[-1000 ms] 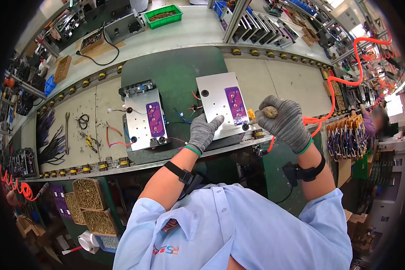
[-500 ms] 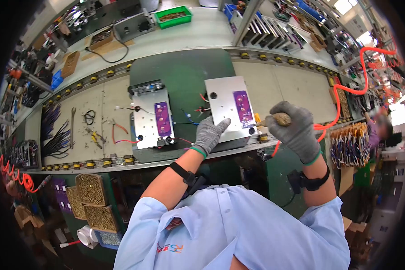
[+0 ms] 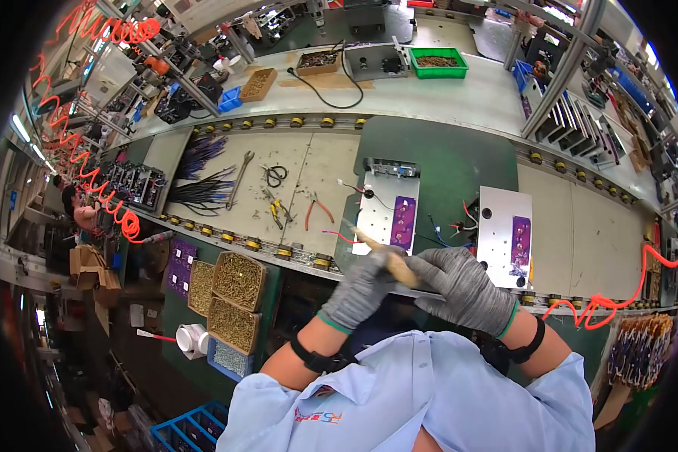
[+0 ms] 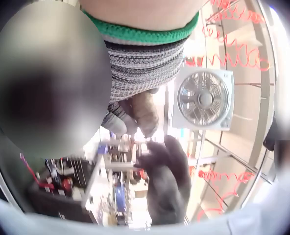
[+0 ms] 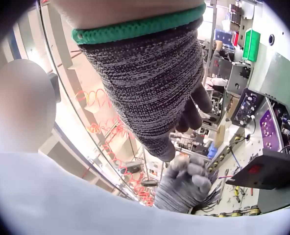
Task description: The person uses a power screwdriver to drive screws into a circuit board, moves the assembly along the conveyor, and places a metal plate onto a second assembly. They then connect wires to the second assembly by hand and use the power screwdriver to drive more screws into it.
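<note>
In front of the bench edge, my gloved left hand (image 3: 360, 292) grips a tool with a bulbous tan handle (image 3: 401, 270) and a thinner shaft slanting up to the left. The left wrist view shows the left fingers curled round this handle (image 4: 145, 115). My gloved right hand (image 3: 463, 290) is just right of the handle's end, with loose fingers apart from it in the left wrist view. Beyond the hands lie two silver metal housings, a left one (image 3: 376, 215) and a right one (image 3: 496, 248), each with a purple panel and loose wires.
A green board (image 3: 444, 151) lies under the housings. Pliers (image 3: 277, 213), a wrench (image 3: 241, 177) and black wires (image 3: 203, 190) lie left. Bins of brass-coloured parts (image 3: 237, 280) stand at the lower left. A red coiled hose (image 3: 603, 301) runs at the right.
The tool has gone from my right hand to my left. My left hand has left the right housing, and both hands have come together before the bench. The view has turned left.
</note>
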{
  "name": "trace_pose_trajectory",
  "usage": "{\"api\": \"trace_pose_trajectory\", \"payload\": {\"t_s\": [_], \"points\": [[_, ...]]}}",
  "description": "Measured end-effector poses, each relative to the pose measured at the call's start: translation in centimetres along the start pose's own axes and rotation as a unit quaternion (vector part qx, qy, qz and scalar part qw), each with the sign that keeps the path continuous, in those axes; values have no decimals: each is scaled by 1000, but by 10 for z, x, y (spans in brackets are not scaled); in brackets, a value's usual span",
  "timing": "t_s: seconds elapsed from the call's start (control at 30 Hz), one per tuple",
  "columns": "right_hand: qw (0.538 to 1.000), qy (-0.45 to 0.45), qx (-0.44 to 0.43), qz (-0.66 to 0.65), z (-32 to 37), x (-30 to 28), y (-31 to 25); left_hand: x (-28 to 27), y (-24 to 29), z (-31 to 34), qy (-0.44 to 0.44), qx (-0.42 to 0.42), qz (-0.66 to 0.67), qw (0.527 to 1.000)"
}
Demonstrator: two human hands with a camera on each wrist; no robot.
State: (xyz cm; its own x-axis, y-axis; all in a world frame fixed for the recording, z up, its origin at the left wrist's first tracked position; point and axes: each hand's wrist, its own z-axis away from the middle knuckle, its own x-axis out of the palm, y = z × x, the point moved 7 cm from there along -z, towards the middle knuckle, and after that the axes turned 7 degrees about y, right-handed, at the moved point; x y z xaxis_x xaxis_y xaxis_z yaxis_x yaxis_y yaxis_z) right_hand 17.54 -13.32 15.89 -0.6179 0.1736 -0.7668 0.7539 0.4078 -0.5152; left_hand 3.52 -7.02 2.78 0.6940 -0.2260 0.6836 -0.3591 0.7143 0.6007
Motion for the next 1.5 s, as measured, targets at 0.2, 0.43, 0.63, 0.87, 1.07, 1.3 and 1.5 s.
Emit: {"api": "trace_pose_trajectory", "payload": {"t_s": [0.2, 0.43, 0.63, 0.87, 1.07, 1.3, 1.5], "points": [[993, 73, 87, 24, 20, -35, 20, -210, 95, -20, 315, 66, -315, 893], [888, 254, 350, 155, 125, -88, 61, -352, 73, -139, 301, 80, -664, 679], [741, 378, 554, -15, 244, -72, 88, -397, 61, -193, 334, -19, -709, 620], [725, 318, 604, -95, 258, -42, 127, -400, 143, -171, 423, 104, -490, 755], [683, 420, 531, -273, 284, -24, 174, -67, 159, -68, 208, 254, -435, 838], [497, 530, 387, -568, 297, 13, 223, 149, -6, -54, -124, 123, -612, 772], [684, 376, 454, -430, 297, 7, 216, 220, -131, -61, -321, 274, -762, 492]]}}
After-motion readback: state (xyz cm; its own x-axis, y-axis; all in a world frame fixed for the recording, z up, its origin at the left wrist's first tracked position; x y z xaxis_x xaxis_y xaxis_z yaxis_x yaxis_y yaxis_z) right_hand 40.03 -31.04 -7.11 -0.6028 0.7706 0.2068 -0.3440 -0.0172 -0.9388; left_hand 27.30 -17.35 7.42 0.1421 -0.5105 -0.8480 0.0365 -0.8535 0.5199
